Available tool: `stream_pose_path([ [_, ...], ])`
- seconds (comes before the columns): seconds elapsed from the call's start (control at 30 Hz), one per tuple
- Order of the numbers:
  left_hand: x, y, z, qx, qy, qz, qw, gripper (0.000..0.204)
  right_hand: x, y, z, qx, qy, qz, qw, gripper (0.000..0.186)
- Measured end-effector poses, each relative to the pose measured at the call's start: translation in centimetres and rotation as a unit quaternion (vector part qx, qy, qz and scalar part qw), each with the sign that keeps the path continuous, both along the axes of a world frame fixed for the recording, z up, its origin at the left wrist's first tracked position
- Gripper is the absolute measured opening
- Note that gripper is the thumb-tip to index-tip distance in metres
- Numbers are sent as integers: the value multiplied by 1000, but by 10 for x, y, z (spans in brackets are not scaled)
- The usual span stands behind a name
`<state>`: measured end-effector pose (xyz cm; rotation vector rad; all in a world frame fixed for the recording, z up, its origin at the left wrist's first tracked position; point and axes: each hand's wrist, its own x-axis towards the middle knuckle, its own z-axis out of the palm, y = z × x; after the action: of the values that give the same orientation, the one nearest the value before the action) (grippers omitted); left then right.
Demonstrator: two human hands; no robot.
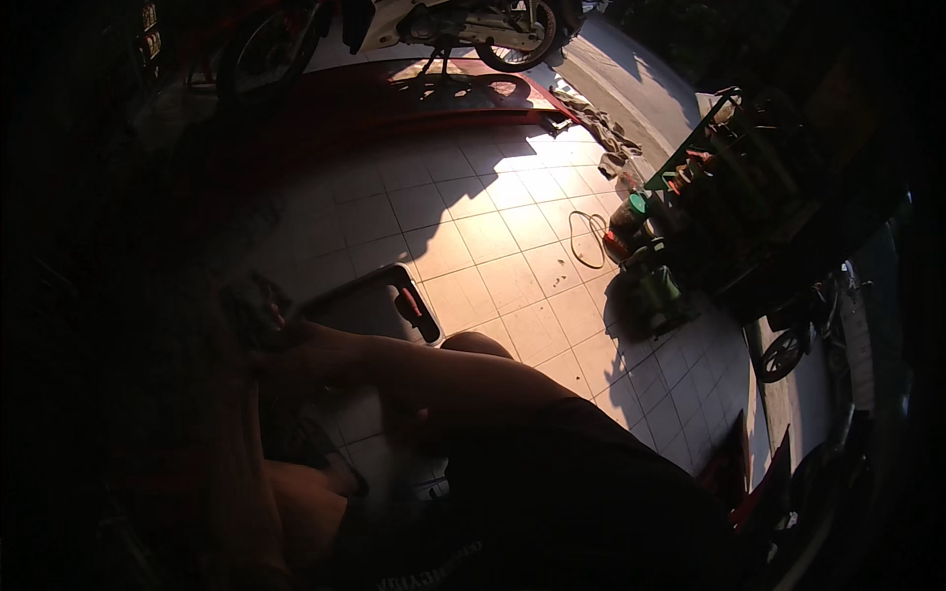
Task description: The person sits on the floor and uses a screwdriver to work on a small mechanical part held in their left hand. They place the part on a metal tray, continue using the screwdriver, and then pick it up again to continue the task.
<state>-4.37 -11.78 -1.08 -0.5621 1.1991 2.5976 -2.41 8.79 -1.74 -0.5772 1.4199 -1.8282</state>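
Observation:
My right arm [463, 379] reaches across to the left, and my right hand [313, 350] ends in deep shadow. The left forearm [246, 433] rises from the lower left into the same dark patch, where my left hand [244, 369] is barely visible. Both hands are close together beside a dark shape I cannot make out. Their fingers are lost in the dark, so any grip is hidden. Just beyond the right hand a shallow tray [340, 287] with a pale rim lies on the tiles. A red piece [410, 303] sits at its right end.
Pale floor tiles [507, 281] are partly sunlit. A motorcycle [443, 25] stands on a low red platform [365, 98] at the back. At the right are a dark green-edged rack [690, 148], several bottles and cans [636, 212], and a looped cord [588, 241].

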Motion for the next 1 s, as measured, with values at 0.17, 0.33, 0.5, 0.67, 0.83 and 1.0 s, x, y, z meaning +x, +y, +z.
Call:
stream_pose_path([
  [0.17,-20,28,-5,87,23,-63,994,64,12,15,24,-58,-39,21,997,45],
  [0.33,-19,30,-23,169,68,-133,974,60,17,10,19,-27,-54,-4,998,43],
  [0.5,-25,48,-9,96,6,-71,993,78,7,17,8,-10,-53,-20,998,47],
  [0.67,-29,44,-13,94,37,-83,991,79,11,15,18,30,-128,-79,988,42],
  [0.83,-22,43,-5,89,31,-85,992,77,8,21,8,19,-91,-56,994,41],
  [1.0,-27,44,-7,99,21,-63,993,74,4,22,7,52,-61,-29,996,43],
])
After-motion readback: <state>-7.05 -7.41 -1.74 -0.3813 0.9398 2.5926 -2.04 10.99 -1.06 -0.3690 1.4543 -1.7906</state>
